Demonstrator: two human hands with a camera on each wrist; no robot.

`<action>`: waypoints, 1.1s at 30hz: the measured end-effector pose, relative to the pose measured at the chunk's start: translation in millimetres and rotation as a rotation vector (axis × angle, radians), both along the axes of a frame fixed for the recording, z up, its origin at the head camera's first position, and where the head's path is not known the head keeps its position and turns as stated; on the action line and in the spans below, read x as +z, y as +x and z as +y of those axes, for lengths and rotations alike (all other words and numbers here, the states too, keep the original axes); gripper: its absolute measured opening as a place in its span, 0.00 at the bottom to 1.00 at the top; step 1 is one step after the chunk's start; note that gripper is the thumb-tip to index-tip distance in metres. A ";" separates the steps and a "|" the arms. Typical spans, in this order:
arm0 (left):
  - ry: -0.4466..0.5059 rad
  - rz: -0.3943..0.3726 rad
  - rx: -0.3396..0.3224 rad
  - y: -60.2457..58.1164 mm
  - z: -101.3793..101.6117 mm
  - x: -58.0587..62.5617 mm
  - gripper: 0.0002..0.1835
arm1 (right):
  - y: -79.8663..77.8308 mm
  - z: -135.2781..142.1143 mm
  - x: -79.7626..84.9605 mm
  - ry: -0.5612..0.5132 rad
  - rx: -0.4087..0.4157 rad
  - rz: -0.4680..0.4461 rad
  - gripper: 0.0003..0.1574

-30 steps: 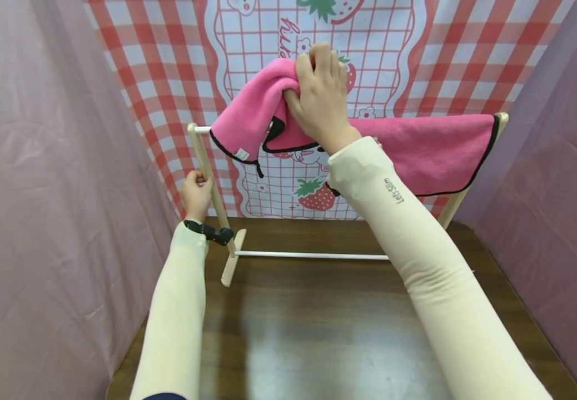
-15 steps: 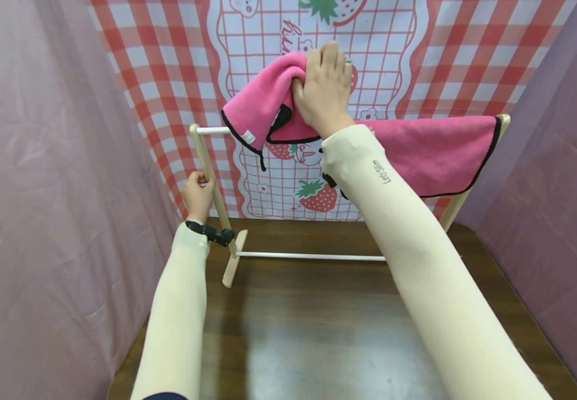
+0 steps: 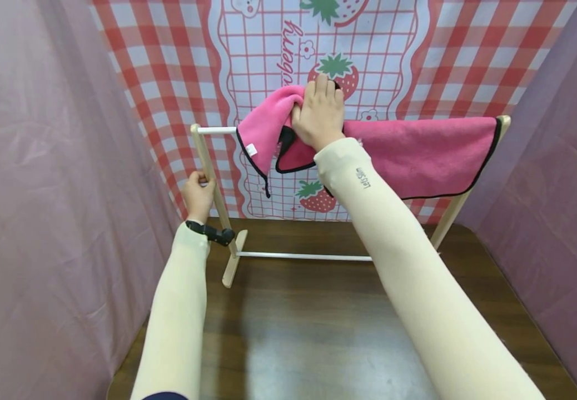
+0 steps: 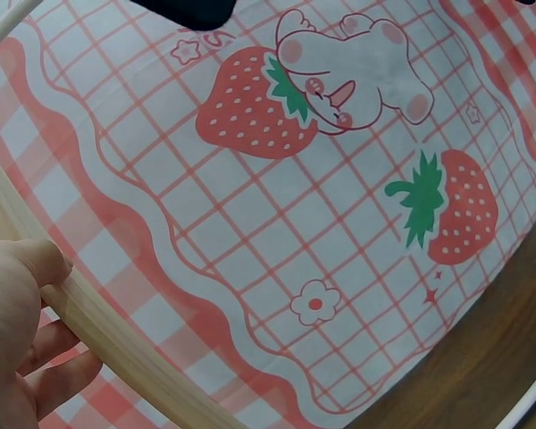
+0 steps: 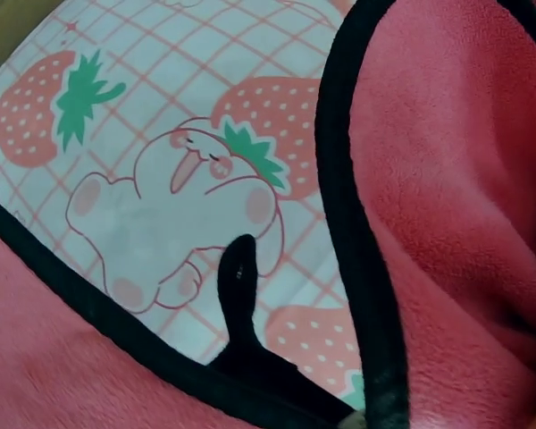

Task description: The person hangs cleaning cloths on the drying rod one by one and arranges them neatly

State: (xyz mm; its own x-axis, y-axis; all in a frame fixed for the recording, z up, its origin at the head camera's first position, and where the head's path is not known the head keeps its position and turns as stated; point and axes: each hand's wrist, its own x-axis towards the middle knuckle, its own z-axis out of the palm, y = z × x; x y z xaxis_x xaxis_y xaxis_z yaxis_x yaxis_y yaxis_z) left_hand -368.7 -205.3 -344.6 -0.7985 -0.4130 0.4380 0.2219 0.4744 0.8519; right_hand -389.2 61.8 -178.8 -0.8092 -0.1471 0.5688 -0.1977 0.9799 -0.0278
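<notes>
My right hand [image 3: 321,111] grips a bunched pink towel [image 3: 268,119] with black edging, at the top rod [image 3: 217,130] of a drying rack. A corner with a white tag and a black loop hangs left of the hand. Pink cloth [image 3: 428,155] with the same edging drapes over the rod's right part; its join with the held towel is hidden behind the hand. The right wrist view has the black-edged towel [image 5: 464,179] close up. My left hand [image 3: 199,197] holds the rack's left wooden post [image 3: 220,208]; thumb and fingers lie around the post [image 4: 116,349] in the left wrist view.
The rack's lower white rod [image 3: 303,256] runs just above the brown wooden table [image 3: 318,322]. Behind hangs a checked strawberry-print cloth [image 3: 153,72]. Pink curtains [image 3: 53,194] close in both sides.
My right hand has shifted a little right and then down with the towel, so more of the top rod's left end shows. My left hand stays on the post.
</notes>
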 end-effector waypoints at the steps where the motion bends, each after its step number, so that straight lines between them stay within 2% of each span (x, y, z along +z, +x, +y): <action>1: -0.001 0.002 0.001 -0.1 -0.1 -0.2 0.10 | -0.8 -0.4 -1.5 0.006 0.000 -0.007 0.32; 12: 0.007 0.003 -0.006 0.8 1.2 -0.6 0.10 | -2.8 5.6 -14.2 0.076 0.045 -0.060 0.29; 17: 0.002 -0.001 -0.004 0.0 0.5 -1.3 0.10 | -1.7 9.7 -19.9 0.072 0.077 -0.048 0.30; 23: 0.001 0.017 0.014 -2.6 3.6 -3.0 0.10 | -1.2 15.6 -23.7 0.063 0.105 -0.088 0.31; 30: 0.057 0.033 0.046 -1.6 8.0 -2.6 0.11 | -1.0 18.8 -26.3 0.125 0.165 -0.130 0.32; 33: 0.110 0.066 0.054 -0.7 12.1 -2.0 0.14 | -0.3 19.6 -27.4 0.137 0.174 -0.152 0.32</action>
State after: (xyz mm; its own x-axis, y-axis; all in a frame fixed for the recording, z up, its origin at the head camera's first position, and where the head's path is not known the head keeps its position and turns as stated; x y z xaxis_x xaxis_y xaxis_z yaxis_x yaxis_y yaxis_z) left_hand -369.3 -193.2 -346.6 -0.7446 -0.5032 0.4385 0.2560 0.3914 0.8839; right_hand -389.4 81.4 -206.2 -0.8399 -0.3586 0.4074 -0.3669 0.9283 0.0607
